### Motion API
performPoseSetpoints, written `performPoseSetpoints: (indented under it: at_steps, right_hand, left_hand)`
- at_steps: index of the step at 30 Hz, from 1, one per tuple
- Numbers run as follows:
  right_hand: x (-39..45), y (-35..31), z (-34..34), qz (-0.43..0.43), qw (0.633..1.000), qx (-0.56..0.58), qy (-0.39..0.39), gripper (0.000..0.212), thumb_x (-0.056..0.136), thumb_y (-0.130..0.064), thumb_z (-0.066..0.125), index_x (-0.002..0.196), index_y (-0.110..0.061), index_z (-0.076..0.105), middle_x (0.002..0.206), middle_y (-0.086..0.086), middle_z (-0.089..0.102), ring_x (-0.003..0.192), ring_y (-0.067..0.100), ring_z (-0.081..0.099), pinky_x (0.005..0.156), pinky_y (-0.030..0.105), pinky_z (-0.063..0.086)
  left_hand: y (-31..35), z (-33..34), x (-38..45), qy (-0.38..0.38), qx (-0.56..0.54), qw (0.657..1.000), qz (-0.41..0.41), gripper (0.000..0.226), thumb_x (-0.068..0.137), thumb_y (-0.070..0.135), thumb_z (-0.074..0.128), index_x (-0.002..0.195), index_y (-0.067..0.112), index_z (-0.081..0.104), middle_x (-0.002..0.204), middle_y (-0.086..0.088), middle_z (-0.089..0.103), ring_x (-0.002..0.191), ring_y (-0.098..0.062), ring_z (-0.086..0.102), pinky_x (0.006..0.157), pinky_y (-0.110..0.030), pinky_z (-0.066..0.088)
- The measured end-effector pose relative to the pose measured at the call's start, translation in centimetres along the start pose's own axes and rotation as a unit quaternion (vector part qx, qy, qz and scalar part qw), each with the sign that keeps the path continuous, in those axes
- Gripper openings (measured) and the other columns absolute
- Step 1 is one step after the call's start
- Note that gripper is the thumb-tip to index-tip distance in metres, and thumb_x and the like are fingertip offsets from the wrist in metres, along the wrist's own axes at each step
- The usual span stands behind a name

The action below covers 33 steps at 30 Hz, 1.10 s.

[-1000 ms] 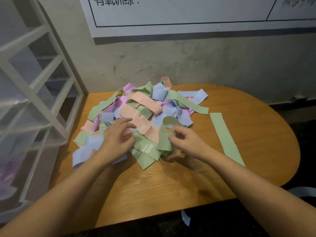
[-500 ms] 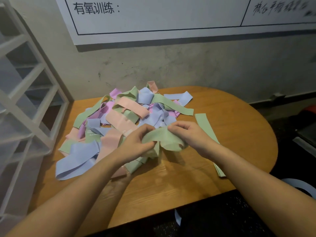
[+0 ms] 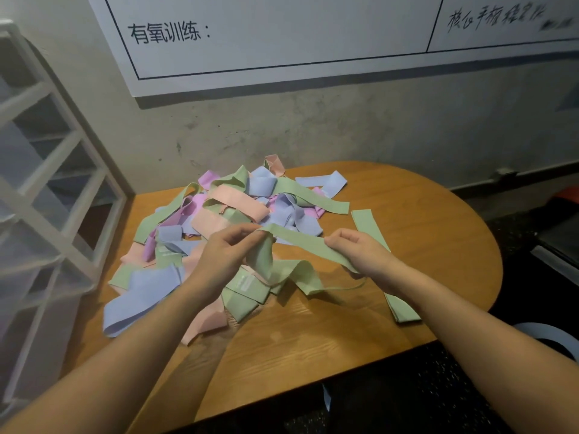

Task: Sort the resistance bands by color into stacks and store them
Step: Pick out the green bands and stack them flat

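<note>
Both hands [image 3: 225, 255] pinch green band [image 3: 300, 242]; right forearm covers flat green strip [image 3: 369, 222].

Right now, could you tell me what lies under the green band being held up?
Under the stretched green resistance band lie folded green bands on the wooden table; blue bands show behind. Whatever those cover is hidden.

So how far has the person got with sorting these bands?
Barely started. One green band lies flat apart on the table, the start of a stack. The left hand and right hand hold another green band stretched out. The mixed pile remains unsorted; nothing looks stored.
</note>
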State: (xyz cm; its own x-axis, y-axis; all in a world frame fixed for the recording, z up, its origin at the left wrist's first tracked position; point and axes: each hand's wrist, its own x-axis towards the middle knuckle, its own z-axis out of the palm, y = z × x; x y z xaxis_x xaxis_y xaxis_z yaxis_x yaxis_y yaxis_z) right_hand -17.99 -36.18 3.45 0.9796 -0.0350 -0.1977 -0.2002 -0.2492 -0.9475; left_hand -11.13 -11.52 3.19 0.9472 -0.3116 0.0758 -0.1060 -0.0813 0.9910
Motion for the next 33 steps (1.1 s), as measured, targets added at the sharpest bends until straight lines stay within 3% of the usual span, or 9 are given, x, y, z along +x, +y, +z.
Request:
performPoseSetpoints:
  at_steps: [4,8,13,15,17,20,24,27,33]
  right_hand:
    - [-0.4,-0.4,0.3,-0.018,1.0,-0.022,0.005,0.014,0.099,-0.032,0.061,0.089,-0.025,0.067,0.08,-0.009,0.064,0.067,0.006,0.056,0.059,0.021,0.041]
    - [-0.7,-1.2,0.9,-0.035,0.999,0.015,-0.033,0.009,0.097,-0.032,0.065,0.091,-0.025,0.066,0.089,-0.009,0.066,0.08,0.008,0.057,0.075,0.028,0.045]
    - [-0.8,-3.8,1.9,-0.077,0.99,0.113,-0.03,0.023,0.089,-0.033,0.072,0.102,-0.018,0.061,0.097,0.0,0.068,0.085,0.013,0.064,0.089,0.043,0.056]
    - [-0.8,-4.7,2.2,-0.109,0.984,0.14,-0.005,0.009,0.094,-0.02,0.07,0.092,-0.016,0.062,0.085,-0.002,0.066,0.075,0.011,0.062,0.085,0.044,0.055]
    - [-0.8,-5.1,2.2,-0.13,0.981,0.141,0.016,0.012,0.095,-0.015,0.068,0.084,-0.016,0.062,0.076,-0.002,0.063,0.069,0.011,0.059,0.079,0.041,0.052]
    - [-0.7,-5.3,2.2,-0.145,0.982,0.112,0.047,0.011,0.094,-0.016,0.07,0.085,-0.016,0.064,0.081,0.003,0.064,0.077,0.015,0.06,0.078,0.041,0.052]
    - [-0.6,-4.7,2.6,-0.188,0.972,0.05,0.132,0.018,0.09,-0.019,0.075,0.086,-0.019,0.058,0.076,-0.004,0.055,0.07,0.009,0.05,0.068,0.025,0.045]
    - [-1.0,-5.0,2.8,-0.194,0.974,0.041,0.113,0.013,0.093,-0.01,0.068,0.086,-0.018,0.059,0.072,-0.003,0.058,0.066,0.01,0.054,0.061,0.023,0.046]
    - [-1.7,-5.2,2.3,-0.192,0.975,0.089,0.07,0.019,0.098,-0.023,0.056,0.11,-0.019,0.071,0.108,0.001,0.073,0.106,0.023,0.068,0.092,0.045,0.057]
  left_hand:
    - [1.5,1.0,-0.2,0.037,-0.015,0.999,0.029,0.017,0.1,0.011,0.058,0.094,0.021,0.071,0.084,0.018,0.07,0.076,0.001,0.064,0.059,-0.021,0.053]
    - [2.6,1.9,0.0,0.048,-0.083,0.995,0.036,0.019,0.101,0.007,0.056,0.092,0.018,0.07,0.094,0.001,0.068,0.081,-0.012,0.063,0.056,-0.025,0.053]
    - [3.8,3.2,-0.3,0.02,-0.084,0.995,0.045,0.018,0.101,0.007,0.055,0.096,0.016,0.069,0.086,0.006,0.07,0.078,-0.013,0.063,0.057,-0.026,0.055]
    - [4.3,3.5,-0.6,0.016,-0.079,0.995,0.052,0.017,0.101,0.005,0.054,0.097,0.014,0.067,0.085,0.008,0.07,0.078,-0.011,0.063,0.056,-0.025,0.055]
    - [4.8,3.7,-0.9,0.021,-0.072,0.995,0.061,0.013,0.101,0.006,0.056,0.094,0.012,0.065,0.082,0.008,0.068,0.074,-0.008,0.063,0.053,-0.024,0.053]
    - [5.4,4.1,-1.5,0.026,-0.069,0.994,0.083,0.014,0.1,0.003,0.055,0.087,0.007,0.056,0.086,0.003,0.063,0.069,-0.005,0.062,0.047,-0.022,0.05]
    - [5.9,5.2,-2.0,0.021,-0.047,0.992,0.114,0.021,0.098,-0.003,0.055,0.082,0.01,0.05,0.099,0.0,0.061,0.067,-0.004,0.063,0.045,-0.021,0.048]
    - [5.7,6.0,-1.9,0.011,-0.034,0.99,0.134,0.019,0.094,0.004,0.063,0.083,0.014,0.052,0.101,0.005,0.065,0.068,-0.013,0.066,0.051,-0.023,0.051]
    - [6.6,6.7,-1.7,-0.035,-0.057,0.988,0.138,0.009,0.085,0.02,0.064,0.086,0.014,0.058,0.111,-0.004,0.068,0.079,-0.012,0.068,0.063,-0.026,0.056]
